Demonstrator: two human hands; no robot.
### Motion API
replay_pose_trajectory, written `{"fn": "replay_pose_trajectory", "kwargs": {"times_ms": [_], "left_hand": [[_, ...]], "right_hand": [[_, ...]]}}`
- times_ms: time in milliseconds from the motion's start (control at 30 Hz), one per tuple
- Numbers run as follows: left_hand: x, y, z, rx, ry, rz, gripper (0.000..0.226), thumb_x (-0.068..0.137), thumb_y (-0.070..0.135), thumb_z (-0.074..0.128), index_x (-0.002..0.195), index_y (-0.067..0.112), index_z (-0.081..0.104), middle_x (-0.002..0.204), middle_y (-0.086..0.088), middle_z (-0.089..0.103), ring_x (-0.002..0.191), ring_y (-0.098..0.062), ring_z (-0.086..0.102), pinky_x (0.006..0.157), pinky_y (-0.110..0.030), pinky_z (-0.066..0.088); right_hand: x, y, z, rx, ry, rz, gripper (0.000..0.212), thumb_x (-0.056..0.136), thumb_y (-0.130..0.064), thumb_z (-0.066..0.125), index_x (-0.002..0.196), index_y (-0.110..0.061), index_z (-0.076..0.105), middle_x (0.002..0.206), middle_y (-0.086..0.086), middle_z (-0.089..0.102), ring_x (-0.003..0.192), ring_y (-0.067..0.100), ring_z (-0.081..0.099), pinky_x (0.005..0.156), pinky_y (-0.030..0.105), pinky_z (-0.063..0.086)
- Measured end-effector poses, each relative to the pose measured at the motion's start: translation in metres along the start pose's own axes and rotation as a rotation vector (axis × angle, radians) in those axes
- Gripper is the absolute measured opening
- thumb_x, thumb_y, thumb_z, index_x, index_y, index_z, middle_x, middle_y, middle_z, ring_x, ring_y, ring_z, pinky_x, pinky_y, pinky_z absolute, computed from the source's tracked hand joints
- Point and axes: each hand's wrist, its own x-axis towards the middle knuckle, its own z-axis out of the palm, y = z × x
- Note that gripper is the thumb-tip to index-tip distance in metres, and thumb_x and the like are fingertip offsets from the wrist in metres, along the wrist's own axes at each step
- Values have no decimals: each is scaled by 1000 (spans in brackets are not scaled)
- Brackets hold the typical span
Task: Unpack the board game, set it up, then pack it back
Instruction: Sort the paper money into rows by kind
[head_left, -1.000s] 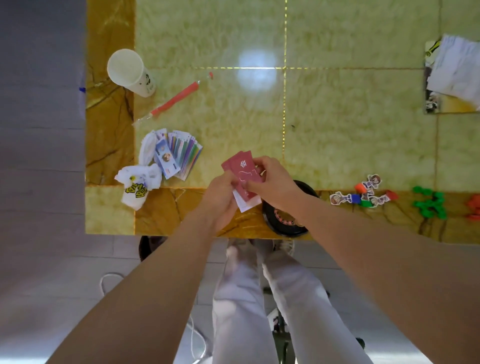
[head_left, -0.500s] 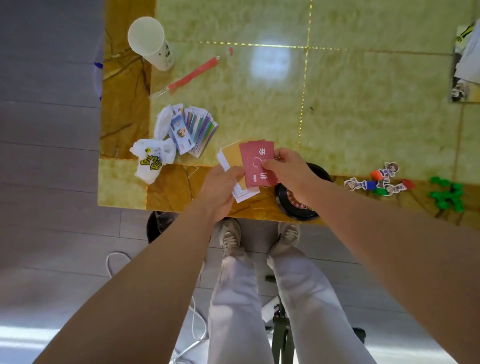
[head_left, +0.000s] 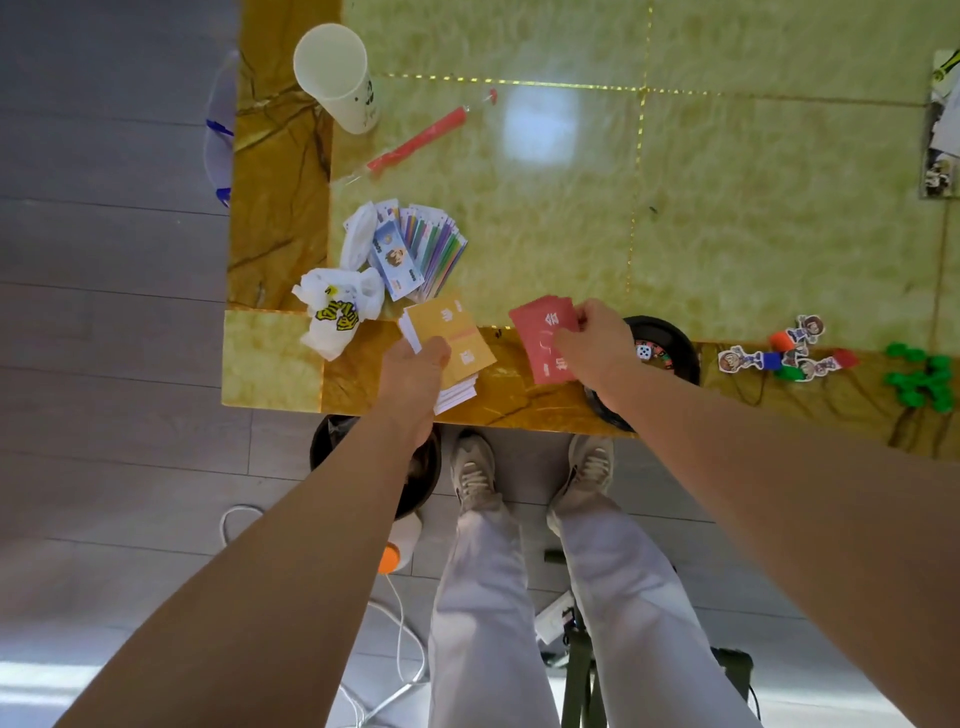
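Left hand (head_left: 415, 366) grips a stack of yellow cards (head_left: 460, 340), thumb on top at the near-left corner, white card edges showing underneath. Right hand (head_left: 597, 348) pinches a thinner bunch of red cards (head_left: 543, 335) by its right edge. Both bunches are held just above the near edge of the table (head_left: 275, 358), near each other but not touching

Handling, as a judgement: light, thin, bendy card with smooth faces, so loose cards will slide and fan out if the grip is slack. Best hold is across the short width, thumb on top and fingers under, squeezing the whole stack. Not fragile, but corners can crease

Orientation: both bunches lie roughly flat with the coloured printed side up. Yellow stack's long axis runs near to far, far end leaning left. Red bunch is much the same, slightly fanned at the far edge

Around them: fanned play money (head_left: 428, 249) and a crumpled plastic bag (head_left: 337, 309) just left of the yellow stack, a black dish (head_left: 672, 340) holding a die (head_left: 644, 352) partly behind the right hand, cardboard figures (head_left: 769, 358) and green pieces (head_left: 919, 379) further right, a paper cup (head_left: 337, 78) at the far left
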Motion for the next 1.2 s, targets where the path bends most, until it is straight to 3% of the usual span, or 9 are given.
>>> {"fn": "replay_pose_trajectory", "kwargs": {"times_ms": [67, 200, 333, 433, 567, 833, 1033, 1200], "left_hand": [[2, -5, -11, 16, 23, -13, 18, 93, 9, 49, 83, 20, 57, 87, -3, 64, 93, -28, 62, 92, -44, 50], [5, -15, -24, 15, -56, -27, 18, 94, 7, 47, 89, 19, 61, 98, -8, 67, 103, -33, 64, 98, -52, 48], [10, -22, -28, 12, -115, -20, 19, 95, 7, 49, 94, 19, 62, 107, -11, 68, 108, -34, 63, 99, -54, 48], [13, -26, -29, -1, -144, -17, 20, 96, 5, 48, 95, 18, 62, 108, -12, 67, 110, -36, 62, 99, -53, 48], [15, -27, -31, -4, -172, -20, 17, 97, 7, 51, 96, 19, 63, 116, -16, 66, 110, -36, 62, 100, -55, 46], [14, -23, -29, 18, -181, -24, 14, 96, 9, 53, 96, 19, 62, 109, -10, 68, 108, -32, 64, 100, -51, 48], [14, -20, -24, 40, -157, -30, 12, 96, 10, 54, 96, 19, 63, 104, -8, 69, 106, -32, 65, 97, -49, 50], [16, -20, -20, 39, -156, -30, 11, 96, 10, 54, 103, 15, 61, 109, -12, 68, 107, -33, 64, 97, -50, 50]], "right_hand": [[-3, 3, 11, -135, 14, -7, 23, 92, -15, 57, 112, -6, 53, 104, 7, 57, 100, 26, 58, 76, 34, 47], [-5, 7, 33, -229, 109, -48, 29, 89, -21, 65, 110, -5, 52, 115, 15, 60, 107, 32, 57, 85, 41, 48], [-7, 9, 45, -297, 246, -139, 47, 86, -14, 70, 123, -5, 42, 126, 17, 47, 107, 38, 57, 82, 42, 46], [-6, 13, 51, -414, 311, -194, 66, 82, -9, 73, 134, -7, 33, 125, 16, 50, 104, 37, 59, 76, 41, 47], [0, 18, 60, -586, 364, -229, 78, 78, -10, 77, 139, -2, 30, 125, 18, 50, 111, 34, 52, 86, 40, 48], [2, 17, 57, -551, 361, -226, 51, 84, 5, 58, 130, -1, 36, 125, 20, 43, 111, 34, 48, 86, 39, 47], [-5, 12, 57, -574, 277, -364, 78, 70, -36, 79, 131, -12, 36, 123, 13, 39, 108, 29, 46, 79, 40, 49], [-1, 17, 61, -727, 309, -361, 66, 67, -31, 75, 120, -7, 42, 115, 13, 44, 102, 31, 46, 80, 39, 40]]}}
